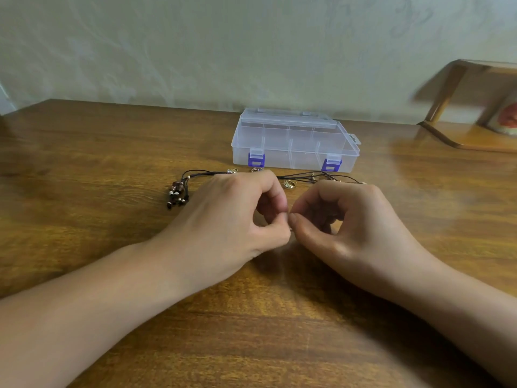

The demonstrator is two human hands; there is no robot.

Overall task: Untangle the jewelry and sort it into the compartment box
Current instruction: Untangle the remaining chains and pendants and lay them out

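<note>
My left hand [237,214] and my right hand [344,219] meet thumb to thumb just above the wooden table [84,163]. Each pinches thumb against forefinger on a very small jewelry piece that the fingertips almost entirely hide. Behind the hands lies a tangle of black cord [313,176] with a cluster of dark beads [176,194] at its left end. Small gold pieces [289,184] lie among the cords. The clear compartment box [293,141] with two purple latches stands behind, its lid down.
A wooden stand [464,113] with a picture sits at the back right of the table. A pale wall runs along the table's far edge. Bare wood lies to the left of the beads and in front of my forearms.
</note>
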